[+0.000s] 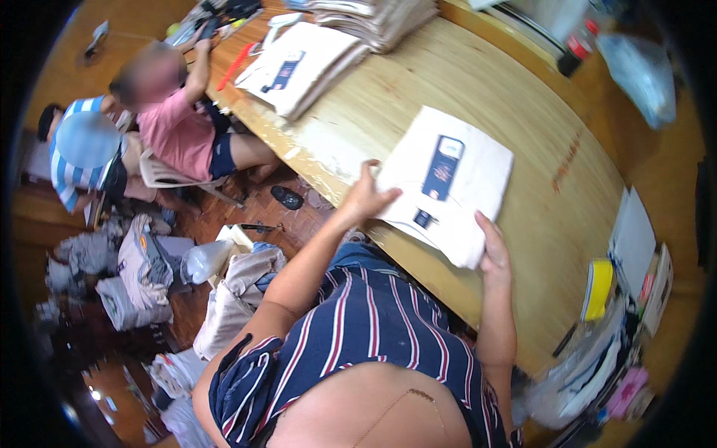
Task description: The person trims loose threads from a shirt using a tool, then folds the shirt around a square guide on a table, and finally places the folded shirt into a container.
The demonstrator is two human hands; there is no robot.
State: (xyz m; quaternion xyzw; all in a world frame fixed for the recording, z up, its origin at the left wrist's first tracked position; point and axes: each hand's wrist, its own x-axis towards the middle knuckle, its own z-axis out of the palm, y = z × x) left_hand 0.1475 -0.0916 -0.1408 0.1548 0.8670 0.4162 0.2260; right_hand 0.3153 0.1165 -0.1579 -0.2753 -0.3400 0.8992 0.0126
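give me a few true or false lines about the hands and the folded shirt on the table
1. Both hands touch the folded white garment. True: the left hand is at its left edge, the right hand at its near corner.
2. The garment lies on a glass table. False: it lies on a wooden table.
3. The garment has a dark blue print on top. True.
4. A yellow tape roll sits on the garment. False: it stands apart, at the table's right end.
5. The table holds no other garments. False: a stack of folded garments lies at the far end.
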